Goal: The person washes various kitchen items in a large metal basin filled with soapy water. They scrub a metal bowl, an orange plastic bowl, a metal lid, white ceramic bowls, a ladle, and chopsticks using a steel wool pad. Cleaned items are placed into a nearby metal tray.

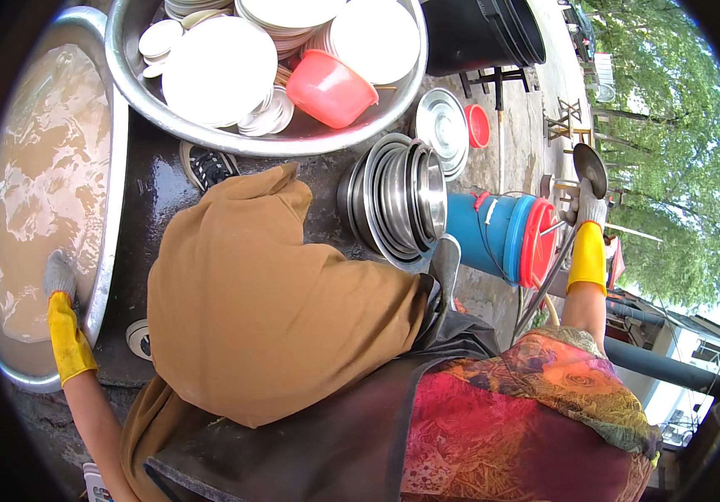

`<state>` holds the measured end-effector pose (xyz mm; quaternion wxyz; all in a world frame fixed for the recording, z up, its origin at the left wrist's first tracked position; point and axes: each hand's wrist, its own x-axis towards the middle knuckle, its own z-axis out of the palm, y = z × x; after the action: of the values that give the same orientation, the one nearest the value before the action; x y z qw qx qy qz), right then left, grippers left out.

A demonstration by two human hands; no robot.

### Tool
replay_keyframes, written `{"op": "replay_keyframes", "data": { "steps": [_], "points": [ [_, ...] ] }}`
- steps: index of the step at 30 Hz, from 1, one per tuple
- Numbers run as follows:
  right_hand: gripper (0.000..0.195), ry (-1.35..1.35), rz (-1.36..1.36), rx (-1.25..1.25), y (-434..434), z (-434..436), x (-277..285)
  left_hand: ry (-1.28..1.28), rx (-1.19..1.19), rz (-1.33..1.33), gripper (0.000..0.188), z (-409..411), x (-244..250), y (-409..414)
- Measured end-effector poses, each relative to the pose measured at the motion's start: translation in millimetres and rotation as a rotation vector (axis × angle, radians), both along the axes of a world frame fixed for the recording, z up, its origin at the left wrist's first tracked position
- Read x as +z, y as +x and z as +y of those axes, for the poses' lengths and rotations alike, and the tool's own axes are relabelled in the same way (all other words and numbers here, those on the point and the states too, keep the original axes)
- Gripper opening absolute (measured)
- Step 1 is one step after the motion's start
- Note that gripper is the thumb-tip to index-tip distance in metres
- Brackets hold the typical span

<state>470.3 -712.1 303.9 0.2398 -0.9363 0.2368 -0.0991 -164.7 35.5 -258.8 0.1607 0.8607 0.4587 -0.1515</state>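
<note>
My left hand (pixel 62 276), in a grey knit glove over a yellow rubber glove, dips at the surface of cloudy brown water (pixel 46 169). That water fills a large oval metal tub (pixel 105 257) at the left. The water hides its fingers, so I cannot tell whether they grip anything. At the right, my right hand (pixel 592 206), gloved the same way, is raised and closed on a round dark metal utensil (pixel 591 170), possibly a lid or shallow bowl. Between the arms is my lap, covered in brown cloth (pixel 259 295).
Ahead, a metal basin (pixel 240 145) holds stacked white plates (pixel 218 72) and a red plastic bowl (pixel 328 91). Nested steel bowls (pixel 404 194) stand beside a blue bucket (pixel 485 232) with a red top. Metal lids (pixel 441 132) and a black bin (pixel 466 37) lie beyond. The concrete floor looks wet.
</note>
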Motion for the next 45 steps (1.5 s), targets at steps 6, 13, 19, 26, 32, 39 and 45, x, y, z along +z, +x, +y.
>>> {"op": "replay_keyframes", "data": {
  "steps": [6, 13, 19, 26, 32, 39, 45],
  "points": [
    [0.053, -0.520, 0.283, -0.259, -2.7, -234.3, -6.9, 0.120, -0.036, 0.061, 0.026, 17.3, 13.1, -16.7],
    [0.033, -1.266, 1.175, -0.074, -13.3, -329.2, -87.1, 0.104, -0.038, 0.016, 0.029, -14.2, 34.1, 1.9],
    [0.031, -0.838, 0.716, 0.133, 8.4, -337.1, -42.1, -0.115, 0.019, -0.026, 0.026, -67.9, 71.4, 38.7],
    [0.018, -0.829, 0.409, 0.416, 18.5, -243.1, -110.8, 0.024, -0.047, 0.020, 0.017, -98.6, 164.8, 62.1],
    [0.025, -0.529, -0.141, 0.561, 53.4, -44.7, -109.5, 0.044, 0.107, -0.003, 0.027, -97.3, 194.9, 83.8],
    [0.043, 0.266, 0.069, 1.347, -22.7, 357.3, -160.0, -0.256, 0.090, 0.011, 0.028, -113.0, 218.4, 98.8],
    [0.046, 0.065, 0.246, 2.227, -188.3, 627.1, -239.9, -0.402, 0.378, -0.327, 0.045, -54.5, 249.1, 82.8]
  ]
}}
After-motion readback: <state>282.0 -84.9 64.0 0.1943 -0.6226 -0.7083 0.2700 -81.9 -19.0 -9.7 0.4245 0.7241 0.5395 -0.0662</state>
